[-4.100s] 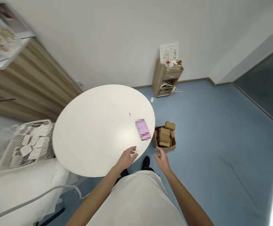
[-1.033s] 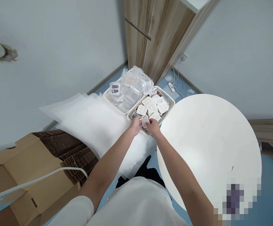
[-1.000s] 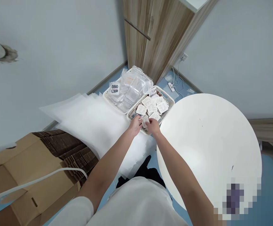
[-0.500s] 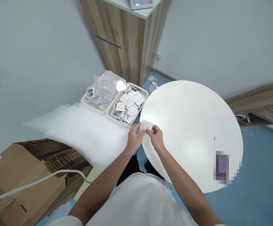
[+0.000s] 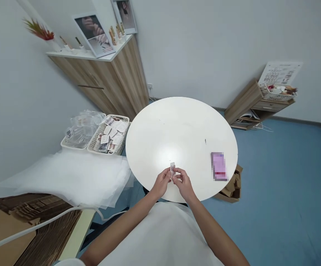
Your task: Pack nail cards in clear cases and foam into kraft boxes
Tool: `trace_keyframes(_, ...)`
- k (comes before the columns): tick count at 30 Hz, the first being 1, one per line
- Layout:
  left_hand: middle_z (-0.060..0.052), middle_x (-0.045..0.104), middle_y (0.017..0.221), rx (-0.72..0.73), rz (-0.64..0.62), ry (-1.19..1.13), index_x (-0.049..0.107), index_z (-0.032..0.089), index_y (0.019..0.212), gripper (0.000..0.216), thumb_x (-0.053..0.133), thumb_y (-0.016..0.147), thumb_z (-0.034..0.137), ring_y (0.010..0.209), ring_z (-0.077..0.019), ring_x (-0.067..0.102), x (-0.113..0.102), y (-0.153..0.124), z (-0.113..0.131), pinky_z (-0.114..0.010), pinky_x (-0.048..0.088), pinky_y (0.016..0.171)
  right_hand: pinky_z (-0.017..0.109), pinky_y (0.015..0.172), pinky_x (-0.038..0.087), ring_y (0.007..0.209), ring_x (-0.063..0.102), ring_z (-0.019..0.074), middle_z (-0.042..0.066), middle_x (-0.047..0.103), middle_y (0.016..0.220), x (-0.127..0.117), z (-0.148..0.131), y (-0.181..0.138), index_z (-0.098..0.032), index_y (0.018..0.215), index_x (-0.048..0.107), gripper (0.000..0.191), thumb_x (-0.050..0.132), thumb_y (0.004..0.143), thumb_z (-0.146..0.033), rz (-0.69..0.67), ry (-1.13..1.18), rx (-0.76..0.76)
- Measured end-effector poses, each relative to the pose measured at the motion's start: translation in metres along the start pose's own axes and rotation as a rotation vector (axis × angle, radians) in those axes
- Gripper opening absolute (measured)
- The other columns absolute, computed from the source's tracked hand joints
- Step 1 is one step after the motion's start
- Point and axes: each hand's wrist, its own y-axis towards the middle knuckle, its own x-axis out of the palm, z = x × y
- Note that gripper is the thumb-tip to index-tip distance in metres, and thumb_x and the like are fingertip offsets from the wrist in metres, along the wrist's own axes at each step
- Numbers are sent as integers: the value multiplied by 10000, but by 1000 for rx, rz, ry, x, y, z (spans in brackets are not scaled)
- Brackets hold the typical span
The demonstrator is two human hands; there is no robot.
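Between my two hands is a small white card, held upright and turned nearly edge-on, with some print on it too small to read. My left hand pinches its left side with thumb and fingers. From the other side, my right hand grips it, with the fingertips bent close around the card. Both hands are over the near edge of the round white table.
A blurred-out purple object lies on the table's right part. To the left stand a white basket of cards, a basket of clear plastic packs and white foam sheets. A cardboard box sits on the floor.
My view has swung right and up, bringing the table to the middle. My hands have moved over the table's near edge, and the card has turned from flat-facing to nearly edge-on.
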Motion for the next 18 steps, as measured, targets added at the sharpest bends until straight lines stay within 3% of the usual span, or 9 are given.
trace_keyframes(4, -72, 610, 998, -11, 5, -52, 593, 194, 1009, 395, 500, 757, 484, 929, -198, 550, 25, 3, 2, -334, 449, 791, 311, 637, 487, 790, 508, 146, 65, 439, 1135, -24, 6, -10, -282, 1060, 541, 376, 575, 686, -312, 36, -104, -92)
trace_keyframes(8, -78, 618, 945, -59, 23, -55, 614, 172, 957, 384, 513, 748, 477, 896, -193, 555, 37, 6, 5, -331, 457, 773, 331, 671, 462, 827, 492, 163, 61, 437, 1093, -42, 3, -14, -296, 1063, 566, 383, 574, 681, -281, 100, -263, -167)
trace_keyframes(13, -71, 618, 952, -74, 9, -48, 618, 194, 961, 330, 524, 753, 433, 887, -176, 552, 35, 5, 9, -308, 446, 766, 350, 712, 452, 900, 479, 190, 61, 434, 1037, -54, -4, -16, -302, 1097, 552, 402, 565, 695, -301, 110, -337, -232)
trace_keyframes(18, -64, 621, 945, -90, 62, -42, 614, 206, 964, 322, 563, 722, 412, 875, -171, 552, 25, 2, 13, -274, 439, 723, 350, 712, 464, 730, 510, 140, 50, 483, 988, -56, -1, -15, -288, 1175, 471, 484, 564, 701, -313, 111, -205, -199)
